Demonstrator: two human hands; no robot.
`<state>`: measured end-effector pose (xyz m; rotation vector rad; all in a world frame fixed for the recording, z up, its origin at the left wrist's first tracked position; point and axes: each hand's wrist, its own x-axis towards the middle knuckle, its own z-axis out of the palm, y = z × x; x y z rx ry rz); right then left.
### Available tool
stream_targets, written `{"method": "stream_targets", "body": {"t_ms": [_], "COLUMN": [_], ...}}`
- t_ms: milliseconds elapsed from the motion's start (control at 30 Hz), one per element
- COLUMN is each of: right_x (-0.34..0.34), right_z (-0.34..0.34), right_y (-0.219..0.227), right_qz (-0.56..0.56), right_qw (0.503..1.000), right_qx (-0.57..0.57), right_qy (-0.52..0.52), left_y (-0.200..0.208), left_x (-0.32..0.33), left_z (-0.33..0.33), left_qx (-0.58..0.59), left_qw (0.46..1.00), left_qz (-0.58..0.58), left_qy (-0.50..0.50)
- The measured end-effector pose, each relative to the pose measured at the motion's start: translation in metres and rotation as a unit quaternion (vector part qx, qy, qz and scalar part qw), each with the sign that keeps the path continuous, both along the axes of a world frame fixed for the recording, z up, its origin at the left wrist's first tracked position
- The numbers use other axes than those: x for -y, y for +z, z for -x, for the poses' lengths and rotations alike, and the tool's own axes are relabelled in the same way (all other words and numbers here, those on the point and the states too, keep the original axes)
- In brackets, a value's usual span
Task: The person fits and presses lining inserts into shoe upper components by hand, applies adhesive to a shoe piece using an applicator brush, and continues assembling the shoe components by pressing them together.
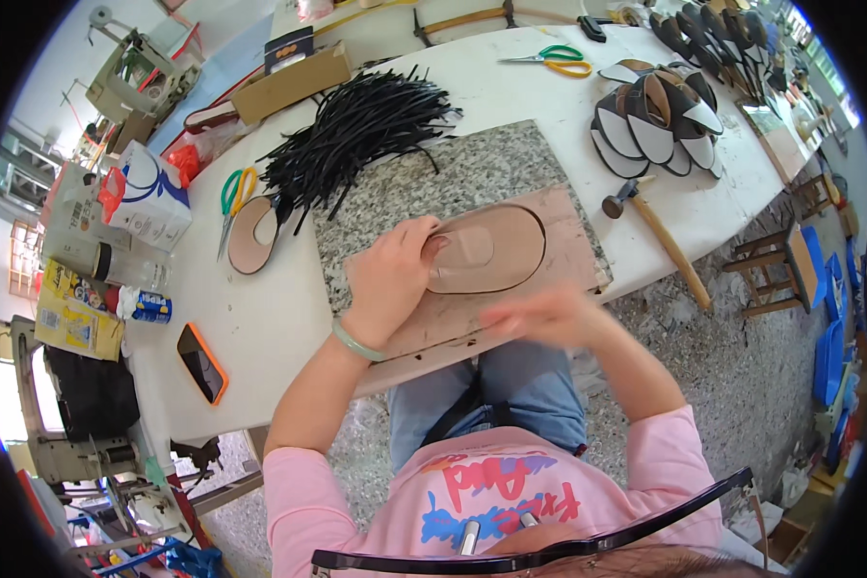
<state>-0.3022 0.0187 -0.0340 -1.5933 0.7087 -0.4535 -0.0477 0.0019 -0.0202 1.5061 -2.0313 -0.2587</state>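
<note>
A pinkish-beige shoe upper (520, 252) with a dark edge and a pale patch in its middle lies on a pinkish-brown board (570, 226). The board rests on a speckled granite slab (496, 154) at the table's near edge. My left hand (395, 270), with a pale green bangle on the wrist, grips the left end of the upper, its fingertips curled over that edge. Just right of and nearer than the upper, my right hand (544, 318) hangs above the board's near edge, apart from the upper. Motion smears its fingers.
Black strips (366, 130) pile behind the slab. A hammer (660, 226) overhangs the right edge, near stacked shoe uppers (650, 120). Scissors (554, 61) lie at the back, and another upper (253, 236) with scissors lies left. An orange-cased phone (202, 363) sits near left.
</note>
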Motion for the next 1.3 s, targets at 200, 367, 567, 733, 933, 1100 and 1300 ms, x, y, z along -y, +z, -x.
{"method": "stream_targets", "body": {"t_ms": [200,367,567,733,933,1100,1300], "right_x": [0.068,0.067,0.039,0.049,0.036,0.022,0.009], "right_z": [0.174,0.174,0.069,0.026,0.029,0.032,0.035], "right_y": [-0.029,-0.018,0.050,0.027,0.022,0.031,0.031], "right_qz": [0.519,0.150,0.497,0.539,0.529,0.534,0.523], "right_qw": [0.590,0.836,0.804,0.795,0.792,0.785,0.799], "right_qx": [-0.431,-0.325,-0.109,-0.193,-0.216,-0.246,-0.256], "right_qy": [-0.443,-0.415,-0.308,-0.199,-0.214,-0.194,-0.151], "left_y": [0.028,0.022,0.025,0.028,0.013,0.012,0.018], "left_x": [0.044,0.077,0.092,0.093,0.081,0.056,0.022], "left_z": [0.019,0.017,0.030,0.036,0.031,0.035,0.040], "left_qx": [0.196,0.189,0.095,0.105,0.084,0.099,0.063], "left_qw": [0.965,0.968,0.956,0.954,0.982,0.988,0.984], "left_qz": [-0.170,-0.121,-0.252,-0.258,-0.123,-0.024,0.120], "left_qy": [-0.036,-0.109,-0.115,-0.112,-0.120,-0.118,-0.119]}}
